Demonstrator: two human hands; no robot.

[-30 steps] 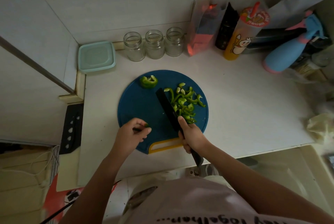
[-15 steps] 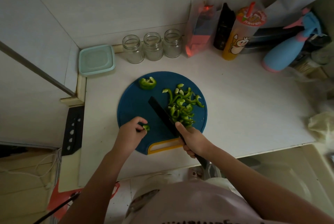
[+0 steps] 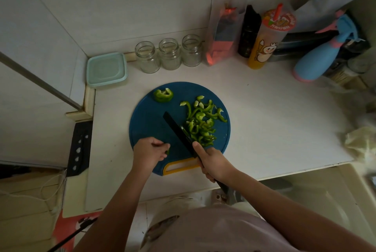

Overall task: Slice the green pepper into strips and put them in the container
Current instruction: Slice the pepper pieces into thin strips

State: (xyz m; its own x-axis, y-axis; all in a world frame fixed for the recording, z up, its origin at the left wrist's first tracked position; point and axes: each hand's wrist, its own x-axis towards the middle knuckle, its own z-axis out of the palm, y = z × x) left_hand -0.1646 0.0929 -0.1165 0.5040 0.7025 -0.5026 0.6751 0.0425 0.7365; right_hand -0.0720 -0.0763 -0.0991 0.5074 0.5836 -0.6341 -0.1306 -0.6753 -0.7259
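Head view shows your right hand (image 3: 211, 162) wrapped round the knife (image 3: 177, 129) handle. The blade angles away from it, its flat against the strips (image 3: 201, 123), probably to herd them aside. Your left hand (image 3: 150, 154) curls its fingers onto a small green scrap (image 3: 167, 151) just left of the blade, seemingly steadying it for a cut. An uncut pepper chunk (image 3: 163, 95) lies beyond that hand, and the lidded container (image 3: 106, 70) farther beyond, leftward. The strips look glossy, curled and uneven.

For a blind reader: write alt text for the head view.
The right hand holds a black knife beside green pepper strips on a round blue cutting board; the left hand pinches a small pepper piece. A lidded container sits behind.
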